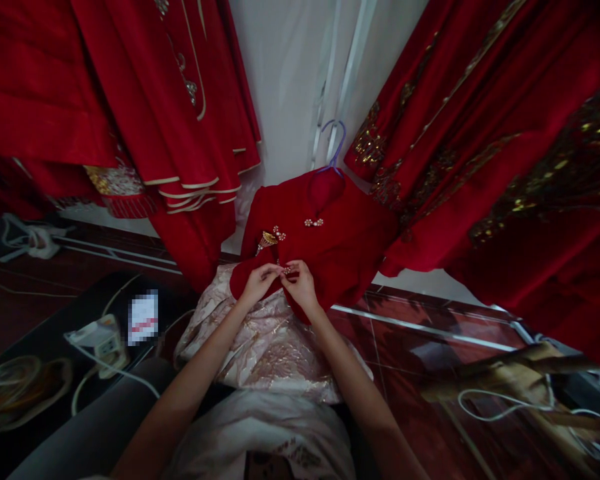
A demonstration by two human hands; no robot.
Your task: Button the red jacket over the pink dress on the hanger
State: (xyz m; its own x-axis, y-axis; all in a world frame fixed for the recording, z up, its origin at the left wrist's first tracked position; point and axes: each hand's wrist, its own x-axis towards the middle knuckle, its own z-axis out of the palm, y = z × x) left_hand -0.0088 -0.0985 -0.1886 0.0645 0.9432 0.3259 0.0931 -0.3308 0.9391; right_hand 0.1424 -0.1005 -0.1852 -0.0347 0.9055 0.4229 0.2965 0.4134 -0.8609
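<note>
A red garment (340, 260) on a purple hanger (336, 143) is spread in front of me, its lower part over my lap. My left hand (260, 283) is closed, thumb and fingertips pinching the garment's front edge. Fingertips of my right hand (300, 285) meet it there, closed on a small beaded fastener (287, 271), partly covered by the fingers. Higher on the front sit a similar beaded fastener (314, 223) at the collar and another beaded piece (279, 233). Beside that one is a gold fan-shaped ornament (267, 239). Beneath lies shiny pale patterned cloth (275, 340).
Red garments (155, 100) hang at left, and gold-sequined red ones (480, 147) at right. A black surface at left bears a power strip (105, 343) with white cables. A metal rail (425, 327) runs low along the tiled floor. Wooden pieces (520, 380) and a cable lie at right.
</note>
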